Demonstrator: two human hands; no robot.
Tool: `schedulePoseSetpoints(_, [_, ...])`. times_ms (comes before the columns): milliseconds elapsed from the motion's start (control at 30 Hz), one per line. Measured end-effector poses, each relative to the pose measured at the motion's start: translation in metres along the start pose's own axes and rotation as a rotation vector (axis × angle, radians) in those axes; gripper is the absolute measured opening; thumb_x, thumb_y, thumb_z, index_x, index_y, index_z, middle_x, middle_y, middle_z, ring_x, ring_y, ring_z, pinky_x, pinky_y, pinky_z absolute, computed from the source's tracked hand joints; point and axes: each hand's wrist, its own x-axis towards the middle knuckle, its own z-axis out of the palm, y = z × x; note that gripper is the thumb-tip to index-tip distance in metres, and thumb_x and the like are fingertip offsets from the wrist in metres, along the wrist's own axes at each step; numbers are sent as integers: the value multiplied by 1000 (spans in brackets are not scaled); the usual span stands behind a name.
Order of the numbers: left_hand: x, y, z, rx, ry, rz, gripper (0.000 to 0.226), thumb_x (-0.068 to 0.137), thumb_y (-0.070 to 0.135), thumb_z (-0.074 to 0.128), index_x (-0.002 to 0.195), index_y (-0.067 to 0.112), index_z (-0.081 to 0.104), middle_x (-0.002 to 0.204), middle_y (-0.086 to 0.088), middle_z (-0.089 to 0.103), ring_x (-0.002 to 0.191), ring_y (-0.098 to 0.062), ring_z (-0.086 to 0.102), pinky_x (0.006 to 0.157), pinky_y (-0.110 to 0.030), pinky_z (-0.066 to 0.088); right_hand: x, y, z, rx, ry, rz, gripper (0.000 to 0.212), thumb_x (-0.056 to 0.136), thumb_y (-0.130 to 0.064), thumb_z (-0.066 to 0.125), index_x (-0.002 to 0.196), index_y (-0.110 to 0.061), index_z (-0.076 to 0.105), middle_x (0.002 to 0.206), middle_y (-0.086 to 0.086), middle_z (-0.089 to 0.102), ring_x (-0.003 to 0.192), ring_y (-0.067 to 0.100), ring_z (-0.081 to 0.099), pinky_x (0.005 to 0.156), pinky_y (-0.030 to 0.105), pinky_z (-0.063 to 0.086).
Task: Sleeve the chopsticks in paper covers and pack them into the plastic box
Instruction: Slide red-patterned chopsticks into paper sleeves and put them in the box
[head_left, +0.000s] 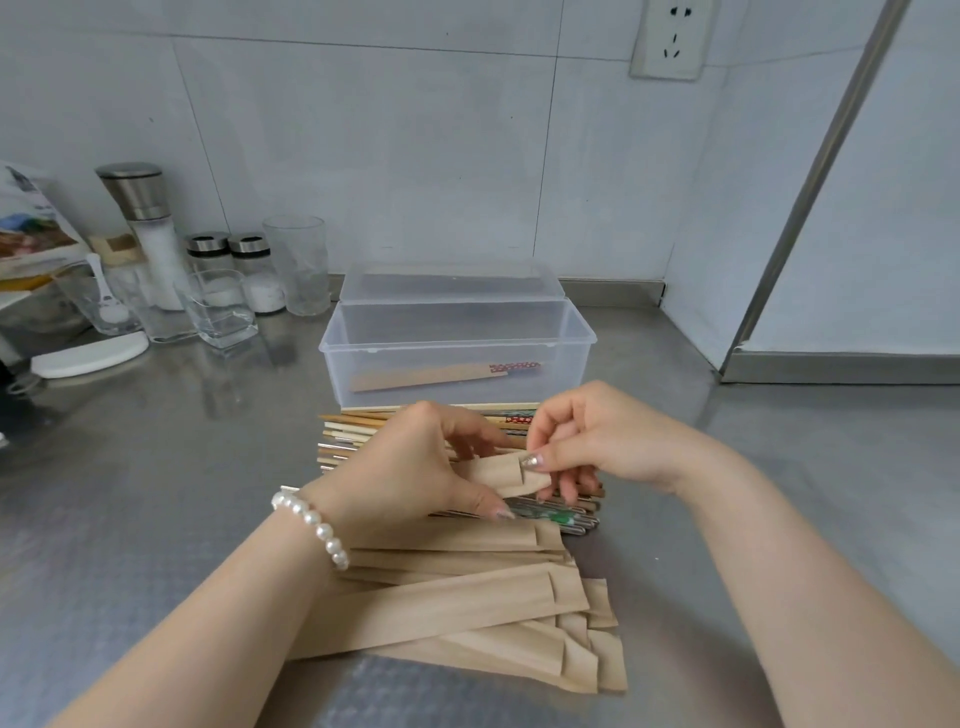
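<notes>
I see both hands, left hand (410, 467) and right hand (592, 436), pinching one paper cover (506, 475), seemingly empty, above the chopsticks (353, 436).

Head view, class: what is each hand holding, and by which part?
Both hold one paper cover. The left hand grips its middle; the right hand pinches its open end with the fingers.
</notes>
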Motion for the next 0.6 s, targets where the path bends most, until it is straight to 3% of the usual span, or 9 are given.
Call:
schedulePoseSetpoints(100, [1,1,3,112,154,59,45,54,26,87,96,26,71,81,23,63,85,7,56,73,-4,40,1,-1,-3,161,68,29,15,84,1,60,72,-8,57,57,9,68,39,12,56,40,19,35])
schedulePoseSetpoints(233, [2,-3,5,159,183,85,41,61,26,83,100,25,70,79,23,60,77,9,57,70,-2,38,0,0,-6,205,130,83,14,83,0,62,72,-8,60,57,8,67,41,12,56,40,18,36])
schedulePoseSetpoints(333, [4,-11,4,206,197,49,41,64,26,81,104,27,68,84,19,62,77,5,57,73,-3,37,8,13,-18,36,455,86,16,81,-6,66,68,-14,60,56,-1,65,48,10,56,43,18,40])
schedulePoseSetpoints(400, [4,-15,3,241,218,16,40,66,25,79,105,26,68,90,12,66,84,-3,60,79,-15,45,14,27,-29,-185,731,63,22,79,-11,69,63,-21,59,59,-5,62,56,11,56,52,20,42])
schedulePoseSetpoints(433, [5,-16,2,258,224,-1,40,67,25,79,105,26,68,92,10,67,86,-8,61,81,-22,47,16,33,-32,-257,794,57,23,78,-13,71,61,-23,59,59,-7,60,58,10,53,54,21,40])
schedulePoseSetpoints(533, [5,-18,3,310,211,-27,40,67,25,78,106,26,68,97,6,68,91,-14,61,86,-29,47,24,50,-30,-330,718,56,10,81,-14,70,72,-19,69,61,-14,53,60,2,45,55,17,34])
schedulePoseSetpoints(600, [5,-18,5,330,199,-26,42,68,27,78,108,26,67,102,5,68,96,-15,61,88,-30,46,30,57,-25,-405,641,44,7,83,-15,67,84,-15,73,66,-17,51,66,6,47,59,21,34])
